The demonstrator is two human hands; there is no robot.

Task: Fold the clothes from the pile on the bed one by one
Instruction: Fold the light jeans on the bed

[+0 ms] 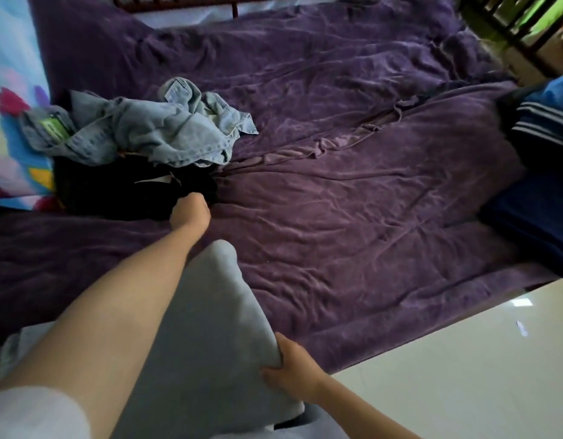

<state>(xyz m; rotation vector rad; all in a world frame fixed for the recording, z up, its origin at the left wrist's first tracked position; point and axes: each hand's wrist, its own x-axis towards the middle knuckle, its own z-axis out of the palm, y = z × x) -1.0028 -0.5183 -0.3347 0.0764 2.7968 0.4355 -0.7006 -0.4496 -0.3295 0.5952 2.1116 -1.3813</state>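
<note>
While the left hand (190, 208) closes its fingers on a black garment (115, 191) under crumpled denim (160, 134), the right hand (289, 370) grips grey cloth (210, 312); that pile (68, 137) is not yet folded

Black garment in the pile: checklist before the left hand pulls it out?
1. Left hand grip on the black cloth garment: ok, fingers curled into it.
2. Load on top: not ok, the crumpled light blue denim garment overlaps it and may drag along.
3. Folding space on the wrinkled purple bedspread: ok, a bare stretch shows beside the pile.
4. Right hand free: not ok, it holds soft grey cloth.
5. Single black item: cannot tell, too dark.
</note>
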